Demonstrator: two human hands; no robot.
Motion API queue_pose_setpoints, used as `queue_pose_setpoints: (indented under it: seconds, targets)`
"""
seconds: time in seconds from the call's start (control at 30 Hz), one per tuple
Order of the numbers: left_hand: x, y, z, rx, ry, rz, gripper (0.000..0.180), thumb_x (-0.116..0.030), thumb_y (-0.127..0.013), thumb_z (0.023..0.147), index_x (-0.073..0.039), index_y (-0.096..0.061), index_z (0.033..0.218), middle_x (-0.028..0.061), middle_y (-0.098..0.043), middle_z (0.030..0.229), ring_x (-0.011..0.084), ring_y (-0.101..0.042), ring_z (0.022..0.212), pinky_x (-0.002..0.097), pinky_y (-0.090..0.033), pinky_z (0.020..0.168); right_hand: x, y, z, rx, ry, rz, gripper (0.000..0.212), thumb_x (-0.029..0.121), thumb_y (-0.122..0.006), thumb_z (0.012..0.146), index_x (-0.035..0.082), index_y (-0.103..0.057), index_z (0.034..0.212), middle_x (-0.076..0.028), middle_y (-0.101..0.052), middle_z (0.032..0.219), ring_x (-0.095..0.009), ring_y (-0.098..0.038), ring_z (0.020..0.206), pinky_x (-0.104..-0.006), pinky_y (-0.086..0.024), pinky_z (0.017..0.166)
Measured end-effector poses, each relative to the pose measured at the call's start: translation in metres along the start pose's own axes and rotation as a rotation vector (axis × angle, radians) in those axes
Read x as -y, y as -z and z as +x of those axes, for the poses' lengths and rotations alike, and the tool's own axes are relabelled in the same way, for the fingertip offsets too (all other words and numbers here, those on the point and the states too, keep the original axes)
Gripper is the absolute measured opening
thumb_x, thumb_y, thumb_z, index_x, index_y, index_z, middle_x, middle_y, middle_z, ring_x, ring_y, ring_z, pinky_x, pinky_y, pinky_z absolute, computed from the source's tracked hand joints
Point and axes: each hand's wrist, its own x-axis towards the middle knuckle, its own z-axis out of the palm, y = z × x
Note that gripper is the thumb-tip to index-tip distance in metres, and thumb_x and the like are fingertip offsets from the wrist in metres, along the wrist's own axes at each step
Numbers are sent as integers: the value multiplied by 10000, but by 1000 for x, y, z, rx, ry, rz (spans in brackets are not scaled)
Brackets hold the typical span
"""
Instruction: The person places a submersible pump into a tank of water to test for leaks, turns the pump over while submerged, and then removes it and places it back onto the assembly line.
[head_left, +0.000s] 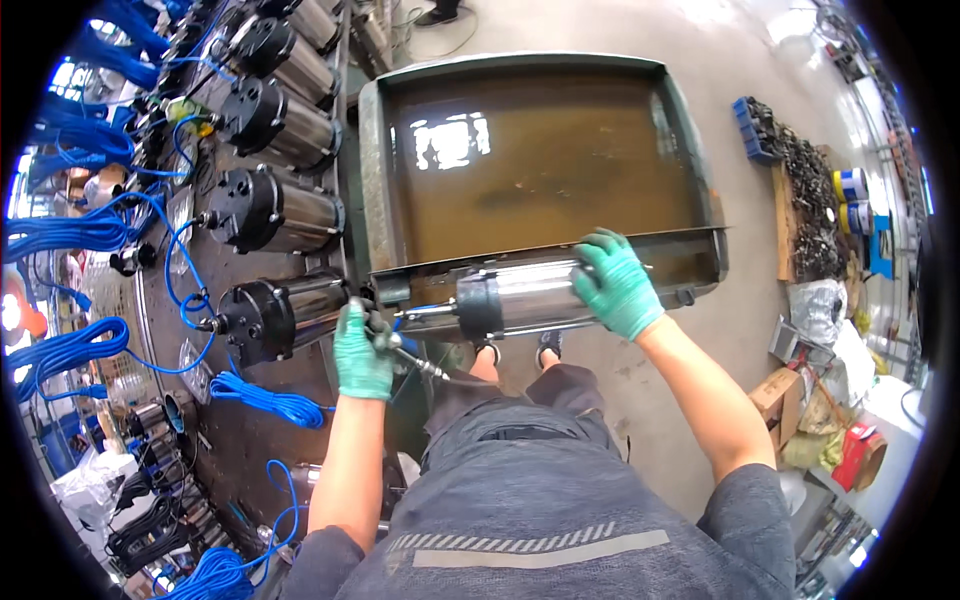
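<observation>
Both my hands wear green gloves. My right hand (pixel 620 287) curves over the far end of a shiny steel cylinder with a black end cap (pixel 535 297), which looks like a submersible pump. This cylinder lies on its side along the near edge of a metal tank (pixel 375 180) of murky brown water (pixel 550 160). At the bench edge, left of the cylinder's cap, my left hand (pixel 362 352) is closed around a slim metal tool with a rod-like tip (pixel 420 360). Its grip is partly hidden by the fingers. A short blue hose and metal fitting (pixel 427 311) lead to the cap.
Several similar black-capped steel cylinders (pixel 275 208) line the dark bench (pixel 200 265) on my left, with coiled blue cables (pixel 268 400) among them. On the right, a blue crate (pixel 757 130), dark metal parts (pixel 808 190) and a cardboard box (pixel 777 400) stand on the floor.
</observation>
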Motion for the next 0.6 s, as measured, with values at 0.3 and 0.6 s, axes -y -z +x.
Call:
queue_pose_setpoints:
  seconds: [0.3,0.6]
  targets:
    - [42,-208,-82,395,-4,37,358,-340,-632,1015,-79,-585,1256,28,-609,1048,147,-611,894,369,-522,876,60,26,-52,447,-304,484,417,225,-674,926,10,-525,1251,-261,-677,1013,-433,-670,901,-493,-533,781]
    - [82,-146,-60,500,-936,1482,492,-100,-751,832,-21,-582,1287,188,-514,1404,371,-497,1316,444,-433,1088,-178,127,-194,15,-791,84,274,258,-582,887,54,-598,1069,-260,-681,913,-451,-675,869,-488,-537,738]
